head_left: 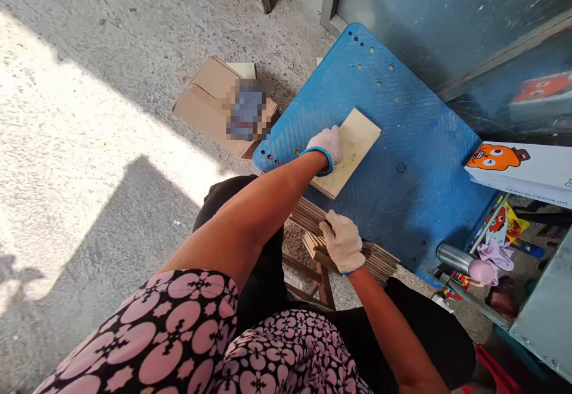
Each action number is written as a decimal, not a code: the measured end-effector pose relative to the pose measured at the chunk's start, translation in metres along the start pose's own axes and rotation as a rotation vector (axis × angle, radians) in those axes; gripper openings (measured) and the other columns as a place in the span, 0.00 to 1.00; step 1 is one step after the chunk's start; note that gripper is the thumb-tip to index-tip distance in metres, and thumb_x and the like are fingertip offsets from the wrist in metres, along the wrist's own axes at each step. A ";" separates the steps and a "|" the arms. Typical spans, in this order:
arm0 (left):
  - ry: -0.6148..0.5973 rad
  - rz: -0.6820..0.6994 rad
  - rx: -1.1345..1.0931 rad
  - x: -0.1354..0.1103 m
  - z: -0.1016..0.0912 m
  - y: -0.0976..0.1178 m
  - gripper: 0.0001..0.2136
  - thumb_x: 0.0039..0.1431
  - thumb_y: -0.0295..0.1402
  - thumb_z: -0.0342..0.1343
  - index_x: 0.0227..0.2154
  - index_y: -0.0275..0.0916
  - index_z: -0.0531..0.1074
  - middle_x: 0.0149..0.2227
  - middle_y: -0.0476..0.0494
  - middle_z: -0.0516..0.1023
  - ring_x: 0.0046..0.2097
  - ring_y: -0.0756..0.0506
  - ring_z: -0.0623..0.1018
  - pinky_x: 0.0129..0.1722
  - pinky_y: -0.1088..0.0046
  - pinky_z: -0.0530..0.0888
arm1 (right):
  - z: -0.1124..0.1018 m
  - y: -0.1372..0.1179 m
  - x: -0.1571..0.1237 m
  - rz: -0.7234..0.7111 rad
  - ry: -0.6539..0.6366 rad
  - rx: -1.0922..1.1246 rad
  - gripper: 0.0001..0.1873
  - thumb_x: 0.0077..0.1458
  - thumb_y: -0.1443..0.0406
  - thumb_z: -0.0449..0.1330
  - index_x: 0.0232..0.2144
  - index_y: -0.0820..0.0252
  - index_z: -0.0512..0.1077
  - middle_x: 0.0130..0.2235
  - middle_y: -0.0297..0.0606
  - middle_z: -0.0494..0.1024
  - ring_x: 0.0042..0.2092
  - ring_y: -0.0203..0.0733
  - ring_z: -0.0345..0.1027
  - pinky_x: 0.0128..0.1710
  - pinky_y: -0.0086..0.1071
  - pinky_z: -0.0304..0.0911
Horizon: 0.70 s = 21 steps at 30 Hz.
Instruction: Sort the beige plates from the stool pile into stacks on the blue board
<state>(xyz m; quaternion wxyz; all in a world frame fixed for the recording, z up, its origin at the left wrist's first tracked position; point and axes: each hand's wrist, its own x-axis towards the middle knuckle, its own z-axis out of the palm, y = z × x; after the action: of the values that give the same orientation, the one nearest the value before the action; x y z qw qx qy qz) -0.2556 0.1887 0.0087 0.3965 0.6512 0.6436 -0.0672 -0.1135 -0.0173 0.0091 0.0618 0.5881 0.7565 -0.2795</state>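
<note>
My left hand (pixel 327 145), in a white glove with a blue cuff, rests on the near-left edge of a pale square wooden piece (pixel 353 146) that lies flat on a blue board (pixel 402 161); its fingers curl over that edge. My right hand (pixel 342 240), also gloved, is closed on thin wooden strips at the top of a stack of wooden pieces (pixel 379 260), which sits below the board's near edge.
A flattened cardboard box (pixel 208 105) lies on the concrete floor to the left. A white box with an orange cartoon figure (pixel 522 167), a metal cylinder (pixel 453 257) and pink cloth (pixel 494 257) crowd the right. A wooden stool frame (pixel 313 281) stands between my knees.
</note>
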 end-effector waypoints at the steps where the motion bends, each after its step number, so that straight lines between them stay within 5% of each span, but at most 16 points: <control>1: 0.012 0.018 -0.001 -0.006 -0.003 0.004 0.27 0.57 0.34 0.55 0.58 0.29 0.60 0.55 0.28 0.69 0.55 0.35 0.72 0.51 0.66 0.70 | 0.006 -0.005 -0.006 -0.035 -0.060 -0.060 0.16 0.65 0.60 0.51 0.48 0.61 0.72 0.36 0.42 0.75 0.38 0.45 0.67 0.38 0.34 0.59; 4: -0.010 0.091 0.002 -0.032 -0.013 0.018 0.25 0.59 0.35 0.55 0.57 0.30 0.63 0.56 0.32 0.70 0.55 0.38 0.72 0.52 0.70 0.68 | 0.021 -0.021 -0.017 -0.099 -0.147 -0.224 0.18 0.64 0.60 0.52 0.53 0.61 0.68 0.40 0.44 0.74 0.40 0.48 0.66 0.37 0.37 0.60; 8: -0.107 0.198 0.008 -0.082 -0.027 0.033 0.24 0.59 0.35 0.55 0.58 0.31 0.66 0.57 0.33 0.71 0.58 0.37 0.70 0.54 0.70 0.67 | 0.038 -0.032 -0.024 -0.103 -0.107 -0.321 0.19 0.63 0.61 0.54 0.54 0.61 0.66 0.45 0.47 0.73 0.44 0.50 0.65 0.44 0.42 0.61; 13: -0.171 0.266 -0.088 -0.134 -0.030 0.026 0.27 0.58 0.40 0.56 0.60 0.39 0.66 0.59 0.38 0.70 0.59 0.36 0.70 0.55 0.69 0.67 | 0.055 -0.033 -0.024 -0.062 -0.053 -0.231 0.17 0.62 0.67 0.54 0.53 0.61 0.67 0.45 0.50 0.73 0.48 0.51 0.64 0.52 0.47 0.58; 21: -0.182 0.148 0.075 -0.121 -0.021 -0.007 0.24 0.61 0.38 0.52 0.60 0.35 0.66 0.58 0.34 0.71 0.57 0.37 0.72 0.54 0.69 0.68 | 0.064 -0.039 -0.028 0.023 0.006 -0.070 0.20 0.61 0.69 0.53 0.56 0.56 0.66 0.46 0.49 0.73 0.52 0.52 0.61 0.60 0.57 0.49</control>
<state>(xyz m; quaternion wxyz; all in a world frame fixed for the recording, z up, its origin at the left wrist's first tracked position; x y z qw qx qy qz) -0.2903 0.1051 0.0919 0.4326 0.7024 0.5522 -0.1208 -0.1561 -0.0785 -0.0189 0.0832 0.5950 0.7592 -0.2503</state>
